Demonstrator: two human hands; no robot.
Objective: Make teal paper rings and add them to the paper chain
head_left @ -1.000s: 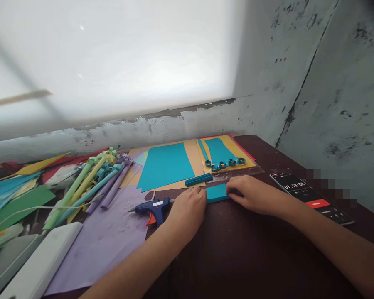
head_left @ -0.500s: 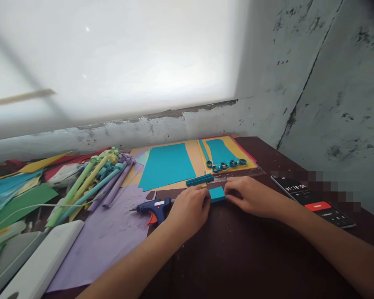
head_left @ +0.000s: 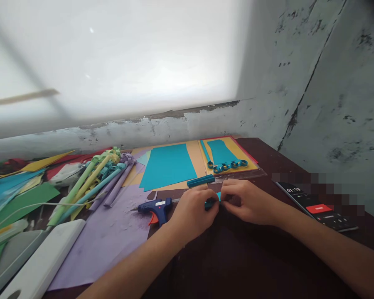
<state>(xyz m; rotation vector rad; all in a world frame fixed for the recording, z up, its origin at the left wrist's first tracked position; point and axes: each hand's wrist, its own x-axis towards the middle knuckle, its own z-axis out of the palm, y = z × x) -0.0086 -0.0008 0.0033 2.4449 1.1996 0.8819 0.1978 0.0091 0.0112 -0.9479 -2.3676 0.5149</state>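
My left hand (head_left: 195, 209) and my right hand (head_left: 247, 200) meet above the dark table, fingertips pinched around a small piece of blue paper (head_left: 208, 205). Most of that piece is hidden behind the fingers, so its exact shape cannot be made out. Just beyond the left hand lies a folded blue paper strip (head_left: 201, 181). A blue glue gun (head_left: 160, 208) with an orange trigger rests left of my left wrist. Farther back are flat blue sheets (head_left: 170, 166), and curled blue paper rings (head_left: 226, 167) lie in a row.
Rolled paper sticks with curled tops (head_left: 77, 182) lie at left, beside a white power strip (head_left: 46, 261) on purple paper (head_left: 112, 245). A phone (head_left: 316, 205) lies at right. A yellow folder (head_left: 243, 167) sits near the wall (head_left: 345, 104).
My hands have come closer together. The blue paper, which showed as a flat rectangle between them, is now mostly covered by the fingers.
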